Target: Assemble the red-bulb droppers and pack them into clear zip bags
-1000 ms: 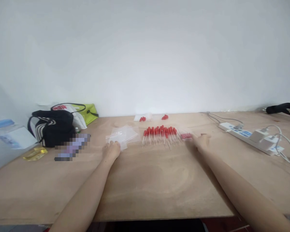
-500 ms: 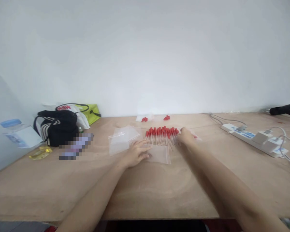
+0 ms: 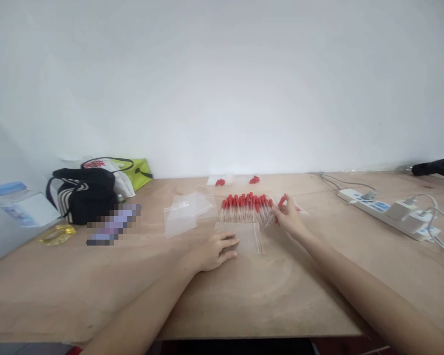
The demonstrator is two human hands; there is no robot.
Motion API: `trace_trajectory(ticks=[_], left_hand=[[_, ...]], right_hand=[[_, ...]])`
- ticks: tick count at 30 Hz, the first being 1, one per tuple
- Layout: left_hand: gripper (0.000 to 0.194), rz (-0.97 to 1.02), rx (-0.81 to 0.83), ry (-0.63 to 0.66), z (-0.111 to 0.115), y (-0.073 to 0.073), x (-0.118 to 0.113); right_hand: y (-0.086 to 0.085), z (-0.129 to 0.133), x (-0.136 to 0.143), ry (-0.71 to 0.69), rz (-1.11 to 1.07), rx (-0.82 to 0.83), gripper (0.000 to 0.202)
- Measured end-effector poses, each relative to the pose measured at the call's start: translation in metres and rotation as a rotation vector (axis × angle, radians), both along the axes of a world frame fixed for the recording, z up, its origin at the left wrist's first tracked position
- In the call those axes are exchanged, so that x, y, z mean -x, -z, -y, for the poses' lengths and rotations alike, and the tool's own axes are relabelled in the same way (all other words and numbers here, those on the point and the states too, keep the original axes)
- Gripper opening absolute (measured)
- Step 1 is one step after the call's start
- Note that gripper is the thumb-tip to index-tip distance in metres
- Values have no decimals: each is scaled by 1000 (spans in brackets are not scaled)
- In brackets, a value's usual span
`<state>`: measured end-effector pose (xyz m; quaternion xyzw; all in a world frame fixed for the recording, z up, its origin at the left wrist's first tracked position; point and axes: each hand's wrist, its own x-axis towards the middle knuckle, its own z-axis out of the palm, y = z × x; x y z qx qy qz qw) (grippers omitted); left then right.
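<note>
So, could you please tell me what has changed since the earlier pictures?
The left hand moved right, and a clear bag now lies in front of the dropper row. The right hand moved left and took hold of a red-topped dropper. The power strip stayed put.

Here's the counter (image 3: pixel 266 291), pale wood with soft swirling grain and a dull, mostly smooth face. On it, clear thin plastic bags (image 3: pixel 180 224), catching small glints, and 1 more bag (image 3: pixel 246 236) by the left hand (image 3: pixel 216 251), see-through with a red-lined seal. The droppers (image 3: pixel 246 203) show smooth red tops, rubber or plastic, over clear stems. Over to the black bag (image 3: pixel 91 202): matt cloth, white stripes. The green bag (image 3: pixel 138 172) looks smooth. White plastic on the power strip (image 3: pixel 385 212), smooth; clear plastic on the jar (image 3: pixel 24 204), blue lid. Behind, the wall (image 3: pixel 244 88), matt and pale.
</note>
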<state>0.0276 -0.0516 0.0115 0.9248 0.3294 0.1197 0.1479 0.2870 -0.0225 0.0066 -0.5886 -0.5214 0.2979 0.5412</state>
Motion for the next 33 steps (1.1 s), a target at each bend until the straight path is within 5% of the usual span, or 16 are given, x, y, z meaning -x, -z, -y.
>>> trace_trajectory(ticks=[6, 21, 33], left_hand=[[34, 10, -77, 21, 2, -3, -4], [29, 134, -22, -22, -3, 6, -8], [39, 120, 15, -7, -5, 6, -12]], right_hand=[[14, 35, 11, -85, -352, 41, 64], [18, 40, 22, -158, -541, 42, 37], [6, 45, 9, -628, -126, 76, 30]])
